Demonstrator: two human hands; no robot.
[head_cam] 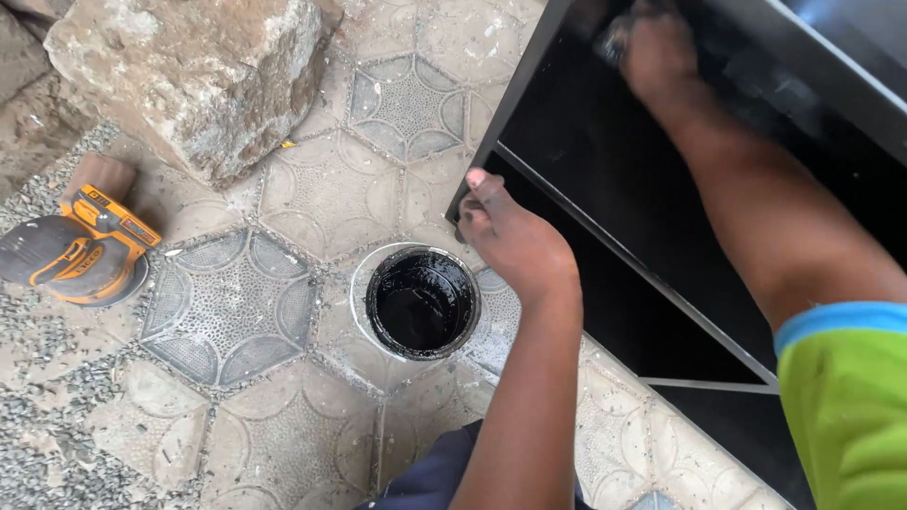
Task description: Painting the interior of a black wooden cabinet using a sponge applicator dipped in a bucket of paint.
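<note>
My left hand (505, 231) gripped the black cabinet (605, 161) at its near corner. My right hand (657, 52), reaching farther in, closed on what looked like a brush; the paint tin (421, 302) sat just below my left.

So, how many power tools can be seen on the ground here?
1. An orange and black sander lies on the paving at the left edge, below the big rock. Others may be outside the view.
</note>
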